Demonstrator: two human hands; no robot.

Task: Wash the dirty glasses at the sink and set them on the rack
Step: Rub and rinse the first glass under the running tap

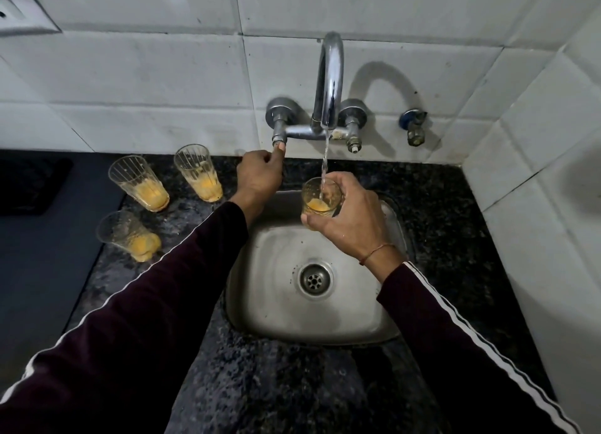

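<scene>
Right hand is gripping a glass under running water, left hand pinching the tap; scrubbing likely follows.

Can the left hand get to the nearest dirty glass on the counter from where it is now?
Probably yes. The left hand pinches the tap valve, so it must let go first. The nearest glass stands upright just left of it on the counter, with nothing between them.

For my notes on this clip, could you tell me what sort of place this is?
Most likely a small home kitchen: a steel sink in a dark stone counter, a wall tap on white tiles.
</scene>
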